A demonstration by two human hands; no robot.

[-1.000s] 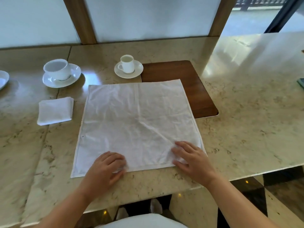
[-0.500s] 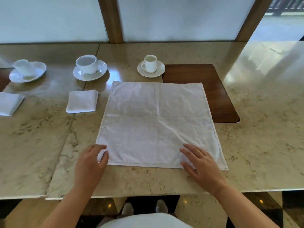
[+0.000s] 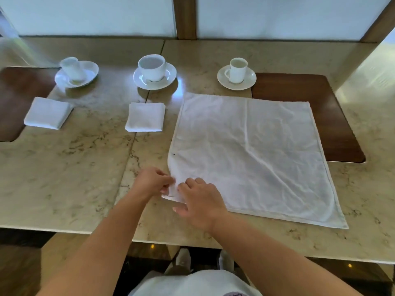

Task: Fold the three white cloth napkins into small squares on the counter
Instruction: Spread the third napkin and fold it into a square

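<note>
Napkins first: two small folded white cloth squares [image 3: 48, 113] [image 3: 146, 117] already lie on your marble tabletop [image 3: 64, 167], so, judging by that, one remains. Your third white cloth napkin [image 3: 252, 154] lies spread flat. Your left hand [image 3: 152, 181] pinches its near-left corner; your right hand [image 3: 199, 201] rests on it, fingers relaxed.

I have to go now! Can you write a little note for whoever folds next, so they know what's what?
Left hand: pinches the open napkin at its near left corner.
Right hand: fingers rest on that same corner; grip unclear.
Done: two folded napkins lie on the counter, one in front of each of the two left cups.
Left: fold the open napkin, which partly covers a wooden mat, into a small square.
</note>
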